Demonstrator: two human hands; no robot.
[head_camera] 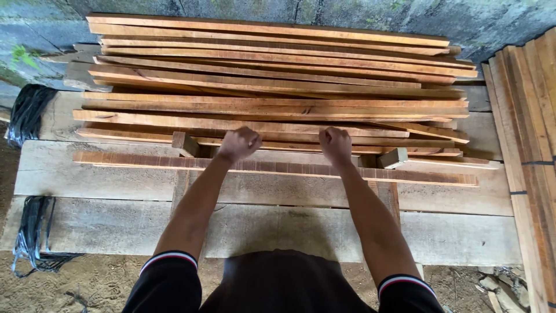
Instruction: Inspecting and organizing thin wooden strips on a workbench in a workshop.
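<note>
A stack of long reddish-brown wooden slats (pixel 272 75) lies crosswise on a bench of broad grey planks (pixel 116 226). One single slat (pixel 405 174) lies apart in front of the stack. My left hand (pixel 238 144) and my right hand (pixel 336 143) both reach over that slat, fingers curled at the front edge of the lowest slats of the stack. Whether the fingers wrap around a slat is hidden from here. Two short wooden blocks (pixel 185 143) (pixel 394 157) stand beside my hands under the stack's front edge.
More slats (pixel 530 116) are stacked lengthwise at the right edge. Black strapping bundles hang at the left, one high (pixel 26 113) and one low (pixel 32 232). A grey concrete wall (pixel 347 14) runs behind the stack. Sandy ground (pixel 98 284) lies below the bench.
</note>
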